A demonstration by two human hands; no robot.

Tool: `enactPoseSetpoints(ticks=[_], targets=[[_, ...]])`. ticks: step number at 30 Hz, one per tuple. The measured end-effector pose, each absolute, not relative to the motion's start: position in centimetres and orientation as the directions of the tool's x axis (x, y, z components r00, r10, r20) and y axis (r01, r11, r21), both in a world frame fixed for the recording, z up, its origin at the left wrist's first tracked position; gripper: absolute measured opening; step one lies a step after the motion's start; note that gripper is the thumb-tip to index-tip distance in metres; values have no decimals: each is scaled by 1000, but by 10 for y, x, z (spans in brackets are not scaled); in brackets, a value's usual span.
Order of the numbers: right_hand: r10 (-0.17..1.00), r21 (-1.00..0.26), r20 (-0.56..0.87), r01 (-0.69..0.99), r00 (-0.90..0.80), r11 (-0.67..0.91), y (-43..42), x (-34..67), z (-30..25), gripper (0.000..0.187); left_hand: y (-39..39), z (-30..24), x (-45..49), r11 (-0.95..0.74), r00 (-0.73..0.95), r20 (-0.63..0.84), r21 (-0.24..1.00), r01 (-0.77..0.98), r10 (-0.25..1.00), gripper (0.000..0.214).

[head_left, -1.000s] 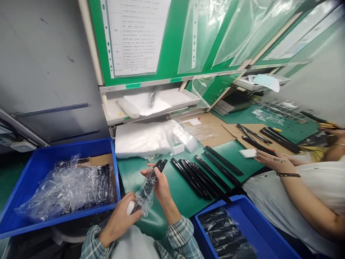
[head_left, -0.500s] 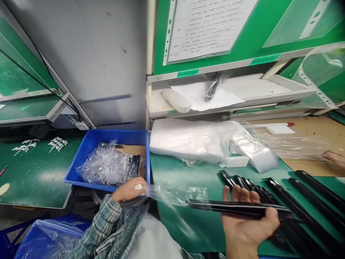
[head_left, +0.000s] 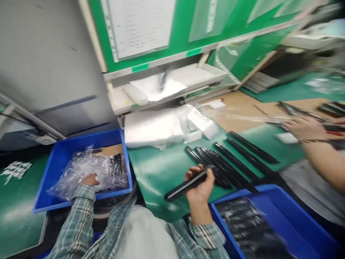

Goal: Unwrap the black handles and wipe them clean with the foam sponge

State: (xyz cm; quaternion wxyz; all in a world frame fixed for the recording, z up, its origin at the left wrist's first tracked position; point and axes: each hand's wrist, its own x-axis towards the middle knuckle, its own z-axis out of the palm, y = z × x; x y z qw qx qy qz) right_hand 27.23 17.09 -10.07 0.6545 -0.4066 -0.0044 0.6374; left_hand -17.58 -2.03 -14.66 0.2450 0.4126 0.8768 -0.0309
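Open green tabletop [head_left: 149, 172] leaves a passage between the blue bin [head_left: 113, 193] at left and the black strip [head_left: 179, 189] in the right hand [head_left: 201, 189]; white foam sheets [head_left: 151, 127] block the back; loose black strips [head_left: 215, 163] and a co-worker's arm [head_left: 322, 154] crowd the right.

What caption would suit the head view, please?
Right hand holding a black part, left hand at clear plastic in a blue bin.

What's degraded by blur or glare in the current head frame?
Head view: blur leaves the printed sheet unreadable and smears the lower-right blue bin; in the head view, bright glare streaks the green mat; also in the head view, the glossy black strip in the right hand has a clear outline.
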Motion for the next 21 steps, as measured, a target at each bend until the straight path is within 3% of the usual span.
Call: enactPoseSetpoints(ticks=[3, 5, 10, 13, 16, 21], targets=[[862, -507, -481, -852, 158, -127, 170, 266, -94, 38, -9, -134, -175, 703, -600, -439, 113, 702, 669, 48], [880, -471, -458, -874, 125, -121, 169, 261, -89, 38, -2, -125, -158, 669, -571, -390, 188, 719, 723, 53], [920, -371, -392, -912, -18, -176, 165, 239, -71, 36, 2, -99, -49, 324, -185, -285, 582, 746, 940, 44], [932, -344, -353, -915, -84, -213, 163, 223, -60, 36, 3, -78, 19, 149, 130, -234, 873, 464, 963, 48], [939, -329, -326, -917, -112, -223, 162, 212, -52, 38, 4, -58, 55, 158, 219, -231, 939, 306, 948, 46], [940, -368, -289, -886, -180, -283, 156, 203, -38, 42, -3, -52, 65, 59, 177, -135, 923, 381, 975, 34]])
